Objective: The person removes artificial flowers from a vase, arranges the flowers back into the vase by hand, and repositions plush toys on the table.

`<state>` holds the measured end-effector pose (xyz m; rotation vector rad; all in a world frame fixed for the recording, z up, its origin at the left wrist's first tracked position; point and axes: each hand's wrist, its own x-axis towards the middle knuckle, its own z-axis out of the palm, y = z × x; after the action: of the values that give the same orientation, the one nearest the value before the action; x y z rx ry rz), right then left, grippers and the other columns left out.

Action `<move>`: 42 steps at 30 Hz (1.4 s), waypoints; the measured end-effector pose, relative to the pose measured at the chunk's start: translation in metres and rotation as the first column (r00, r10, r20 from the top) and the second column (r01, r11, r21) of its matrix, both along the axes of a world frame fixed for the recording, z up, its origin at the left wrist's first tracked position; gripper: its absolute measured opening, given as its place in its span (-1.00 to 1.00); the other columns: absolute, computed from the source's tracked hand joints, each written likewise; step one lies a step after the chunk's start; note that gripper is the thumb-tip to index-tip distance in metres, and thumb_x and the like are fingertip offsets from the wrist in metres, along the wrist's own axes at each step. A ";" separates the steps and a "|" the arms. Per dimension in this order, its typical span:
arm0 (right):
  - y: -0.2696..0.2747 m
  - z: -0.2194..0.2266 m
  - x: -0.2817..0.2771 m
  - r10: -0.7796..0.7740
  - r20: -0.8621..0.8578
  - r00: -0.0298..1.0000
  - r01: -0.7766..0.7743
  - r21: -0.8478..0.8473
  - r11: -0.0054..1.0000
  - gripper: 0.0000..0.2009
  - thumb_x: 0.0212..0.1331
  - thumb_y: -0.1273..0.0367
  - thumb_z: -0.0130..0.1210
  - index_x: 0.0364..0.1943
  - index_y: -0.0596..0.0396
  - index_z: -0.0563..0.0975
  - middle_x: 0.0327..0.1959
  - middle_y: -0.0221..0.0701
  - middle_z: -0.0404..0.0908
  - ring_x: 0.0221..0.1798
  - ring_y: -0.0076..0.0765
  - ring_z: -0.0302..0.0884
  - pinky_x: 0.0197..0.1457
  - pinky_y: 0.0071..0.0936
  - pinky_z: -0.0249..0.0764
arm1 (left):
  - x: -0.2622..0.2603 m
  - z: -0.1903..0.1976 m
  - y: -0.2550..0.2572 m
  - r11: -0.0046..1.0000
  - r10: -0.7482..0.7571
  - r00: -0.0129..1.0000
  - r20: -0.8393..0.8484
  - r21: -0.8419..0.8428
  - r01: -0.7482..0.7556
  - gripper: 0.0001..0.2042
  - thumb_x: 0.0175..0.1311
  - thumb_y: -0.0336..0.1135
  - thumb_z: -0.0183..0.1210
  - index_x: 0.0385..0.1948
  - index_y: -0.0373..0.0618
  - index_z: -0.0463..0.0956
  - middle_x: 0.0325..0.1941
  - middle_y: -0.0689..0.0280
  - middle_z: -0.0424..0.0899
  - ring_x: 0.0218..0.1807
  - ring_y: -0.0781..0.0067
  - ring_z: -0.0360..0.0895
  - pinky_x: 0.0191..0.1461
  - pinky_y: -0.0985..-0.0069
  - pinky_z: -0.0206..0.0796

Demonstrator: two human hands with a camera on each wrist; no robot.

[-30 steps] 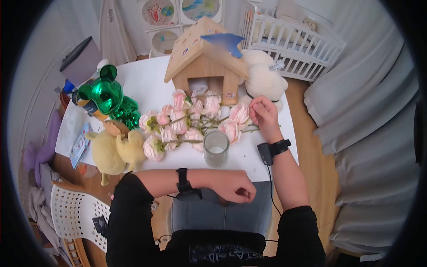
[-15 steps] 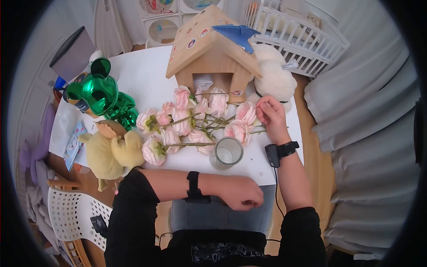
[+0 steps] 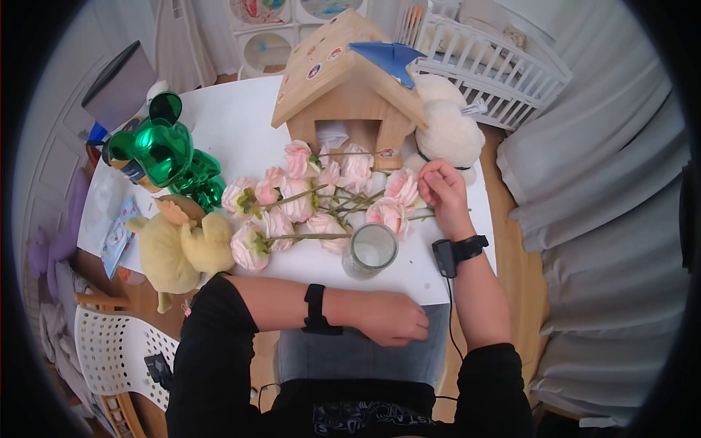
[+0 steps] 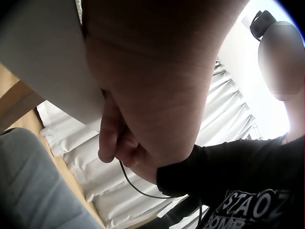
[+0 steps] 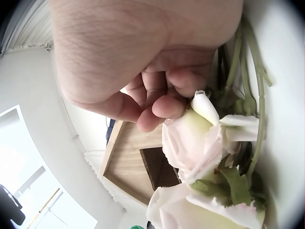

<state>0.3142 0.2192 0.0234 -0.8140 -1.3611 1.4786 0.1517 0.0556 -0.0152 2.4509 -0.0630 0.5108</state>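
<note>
Over the table's front edge my left hand (image 3: 394, 319) hangs with loosely curled fingers and holds nothing. It lies in front of a clear glass vase (image 3: 372, 248) that stands upright near that edge. My right hand (image 3: 444, 191) rests at the right of a spread of pink roses, its fingers loosely bent. In the right wrist view its fingertips (image 5: 167, 107) are right at the petals of one pale pink rose (image 5: 193, 143), without gripping it. More roses (image 3: 299, 201) lie across the middle of the white table (image 3: 219, 106), their green stems crossing each other.
Behind the roses stands a wooden toy house (image 3: 343, 109) with a blue piece (image 3: 391, 58) on its roof. A white plush toy (image 3: 450, 135) sits beside it. To the left are a shiny green bear figure (image 3: 168, 153) and a yellow plush toy (image 3: 171, 252). A grey chair (image 3: 361, 358) stands in front.
The head view has tilted and shifted since a second ago, so the table's things appear displaced. My left hand's fingers have turned slightly downward. The right hand stays by the roses.
</note>
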 end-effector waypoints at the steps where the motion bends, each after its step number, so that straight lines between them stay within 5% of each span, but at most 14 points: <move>1: 0.001 0.001 0.000 0.006 0.007 1.000 -0.006 -0.001 1.000 -0.91 0.53 0.37 0.10 -0.14 0.04 0.60 -0.44 -0.60 0.56 -0.44 -0.74 0.34 -0.42 -0.71 0.12 | 0.000 0.000 0.001 1.000 -0.004 1.000 0.001 0.007 0.004 -0.86 0.25 -0.39 0.27 -0.31 -0.19 0.49 -0.26 0.18 0.54 -0.10 0.07 0.62 -0.09 0.13 0.54; 20: -0.001 0.000 -0.001 0.011 0.030 1.000 -0.011 0.007 1.000 -0.91 0.53 0.41 0.11 -0.13 0.08 0.61 -0.45 -0.60 0.55 -0.42 -0.74 0.34 -0.38 -0.69 0.16 | 0.001 0.003 0.001 1.000 0.011 1.000 0.021 -0.013 -0.011 -0.86 0.20 -0.37 0.28 -0.37 -0.19 0.51 -0.31 0.16 0.57 -0.13 0.03 0.64 -0.10 0.12 0.55; 26: 0.005 -0.014 -0.005 -0.070 0.224 0.972 -0.002 0.307 0.952 -0.98 0.44 0.53 0.20 -0.16 0.18 0.64 -0.44 -0.60 0.59 -0.42 -0.77 0.39 -0.36 -0.67 0.25 | 0.000 0.000 0.003 1.000 0.011 1.000 0.025 0.003 -0.011 -0.84 0.21 -0.37 0.28 -0.34 -0.19 0.48 -0.28 0.17 0.53 -0.12 0.06 0.61 -0.08 0.14 0.55; 32: -0.009 0.015 0.002 -0.329 0.463 0.823 0.060 0.505 0.861 -0.94 0.41 0.48 0.25 -0.19 0.19 0.63 -0.55 -0.49 0.60 -0.50 -0.61 0.50 -0.40 -0.55 0.36 | 0.002 -0.004 0.000 1.000 0.011 0.999 0.032 -0.014 -0.011 -0.83 0.19 -0.37 0.29 -0.34 -0.20 0.48 -0.28 0.16 0.53 -0.12 0.04 0.61 -0.07 0.13 0.54; 35: -0.018 0.036 0.007 -0.418 0.664 0.620 -0.035 0.555 0.831 -0.91 0.31 0.40 0.26 -0.24 0.13 0.62 -0.47 -0.23 0.69 -0.46 -0.03 0.66 -0.35 -0.24 0.53 | 0.000 -0.004 0.000 0.999 0.017 0.999 0.045 -0.029 -0.016 -0.84 0.18 -0.37 0.28 -0.34 -0.20 0.48 -0.29 0.16 0.53 -0.12 0.04 0.62 -0.07 0.12 0.54; 36: -0.019 0.036 0.009 -0.406 0.665 0.626 -0.049 0.554 0.831 -0.91 0.31 0.40 0.26 -0.24 0.13 0.62 -0.47 -0.23 0.69 -0.46 -0.03 0.66 -0.35 -0.24 0.53 | -0.001 -0.004 0.000 0.999 0.009 0.999 0.045 -0.032 -0.008 -0.84 0.18 -0.37 0.28 -0.35 -0.20 0.48 -0.29 0.15 0.53 -0.12 0.04 0.62 -0.08 0.12 0.54; 38: -0.018 0.037 0.012 -0.348 0.812 0.468 -0.190 0.478 0.858 -0.90 0.24 0.40 0.26 -0.26 0.12 0.62 -0.44 -0.29 0.70 -0.39 -0.05 0.69 -0.31 -0.21 0.55 | -0.001 -0.004 0.000 1.000 0.021 0.999 0.033 -0.016 -0.021 -0.84 0.17 -0.37 0.28 -0.35 -0.20 0.48 -0.30 0.15 0.54 -0.12 0.03 0.62 -0.09 0.11 0.54; 42: -0.019 0.037 0.008 -0.345 0.803 0.486 -0.232 0.499 0.835 -0.88 0.10 0.42 0.28 -0.32 0.15 0.60 -0.36 -0.26 0.63 -0.30 -0.04 0.66 -0.27 -0.20 0.53 | 0.000 -0.006 0.000 1.000 0.014 0.999 0.038 -0.006 -0.014 -0.85 0.17 -0.37 0.27 -0.37 -0.20 0.49 -0.30 0.13 0.55 -0.14 0.02 0.63 -0.12 0.10 0.53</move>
<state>0.3219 0.1997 0.0606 -1.2773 -2.3520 0.4094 0.1517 0.0554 -0.0211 2.4377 -0.0601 0.5625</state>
